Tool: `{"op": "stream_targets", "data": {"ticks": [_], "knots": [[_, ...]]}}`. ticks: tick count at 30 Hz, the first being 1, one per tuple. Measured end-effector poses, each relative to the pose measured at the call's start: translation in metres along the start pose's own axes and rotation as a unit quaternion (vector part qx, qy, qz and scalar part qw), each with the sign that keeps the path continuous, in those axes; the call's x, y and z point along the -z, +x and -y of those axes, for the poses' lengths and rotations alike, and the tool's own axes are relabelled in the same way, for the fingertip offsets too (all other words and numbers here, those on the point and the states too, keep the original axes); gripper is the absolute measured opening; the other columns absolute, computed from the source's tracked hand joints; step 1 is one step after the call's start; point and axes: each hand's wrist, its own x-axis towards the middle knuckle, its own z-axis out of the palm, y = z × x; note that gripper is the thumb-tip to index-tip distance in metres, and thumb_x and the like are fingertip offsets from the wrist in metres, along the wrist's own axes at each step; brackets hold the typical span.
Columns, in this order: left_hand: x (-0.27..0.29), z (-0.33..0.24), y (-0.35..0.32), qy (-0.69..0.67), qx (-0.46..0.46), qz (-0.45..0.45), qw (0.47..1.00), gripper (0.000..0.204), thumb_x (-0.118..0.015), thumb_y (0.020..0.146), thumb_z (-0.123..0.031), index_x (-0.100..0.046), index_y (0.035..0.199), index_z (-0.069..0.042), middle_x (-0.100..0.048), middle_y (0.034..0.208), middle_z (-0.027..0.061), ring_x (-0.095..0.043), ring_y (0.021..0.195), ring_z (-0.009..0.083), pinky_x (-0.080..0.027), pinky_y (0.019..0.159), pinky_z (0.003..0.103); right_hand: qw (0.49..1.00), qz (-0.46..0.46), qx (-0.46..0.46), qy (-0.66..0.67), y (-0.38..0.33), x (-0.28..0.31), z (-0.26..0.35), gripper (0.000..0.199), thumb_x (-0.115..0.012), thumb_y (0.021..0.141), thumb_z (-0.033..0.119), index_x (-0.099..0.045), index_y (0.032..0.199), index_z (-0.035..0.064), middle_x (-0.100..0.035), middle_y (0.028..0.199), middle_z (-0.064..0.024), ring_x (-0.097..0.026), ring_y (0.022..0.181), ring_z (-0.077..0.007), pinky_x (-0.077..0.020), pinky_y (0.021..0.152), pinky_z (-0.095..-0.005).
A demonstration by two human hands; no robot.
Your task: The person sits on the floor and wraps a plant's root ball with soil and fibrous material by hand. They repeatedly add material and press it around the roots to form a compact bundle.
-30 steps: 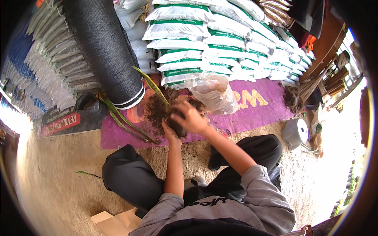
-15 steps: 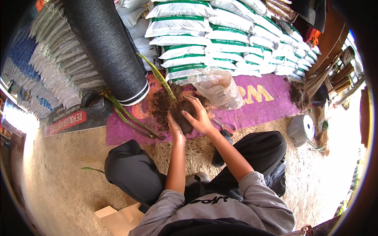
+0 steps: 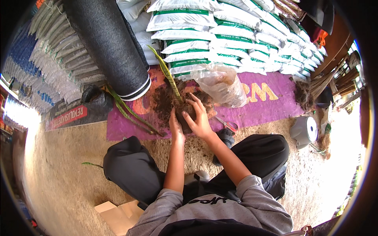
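Observation:
Between my two hands stands a snake plant (image 3: 170,80), its one long yellow-edged leaf leaning up and to the left. Its base is a dark, rounded mass of soil; whether a thin black bag wraps it I cannot tell. My left hand (image 3: 176,126) cups the left side of that base. On the right side, my right hand (image 3: 199,120) presses with fingers over the soil and the thumb along the front. Loose dark soil (image 3: 159,103) and fine roots lie around and behind it. Scissors (image 3: 228,125) with red handles rest right of my right hand.
A purple banner (image 3: 258,110) lies under the work. Cut snake plant leaves (image 3: 132,112) and a black bag (image 3: 94,98) are to the left. Behind stand a clear plastic bag (image 3: 222,84), a black mesh roll (image 3: 108,47) and stacked white-green sacks (image 3: 185,45). A grey container (image 3: 304,131) sits right.
The view has shifted slightly. Both hands keep their hold on the plant's base, and the leaf stands a little further right. My right fingers have shifted slightly over the soil.

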Motion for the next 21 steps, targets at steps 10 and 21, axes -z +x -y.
{"op": "stream_targets", "data": {"ticks": [10,21], "knots": [[0.015,0.012,0.011,0.002,-0.011,0.020,1.000,0.040,-0.038,0.095,-0.031,-0.050,0.119,-0.002,-0.056,0.112,0.0111,-0.057,0.099,0.0212,-0.047,0.084,0.032,0.999,0.025,-0.029,0.036,0.000,-0.014,0.005,0.038,-0.047,0.089,0.012,-0.044,0.122,-0.0054,-0.050,0.114,-0.0241,-0.049,0.106,-0.0391,-0.0400,0.092,-0.0385],[0.029,0.007,0.011,-0.068,0.027,0.017,0.997,0.045,-0.053,0.089,-0.036,-0.052,0.118,-0.001,-0.056,0.112,0.0107,-0.056,0.099,0.0203,-0.048,0.082,0.032,0.999,0.041,0.002,0.031,0.001,-0.024,0.011,0.041,-0.052,0.087,0.014,-0.044,0.123,-0.0030,-0.046,0.120,-0.0222,-0.044,0.114,-0.0369,-0.0327,0.100,-0.0401]]}}
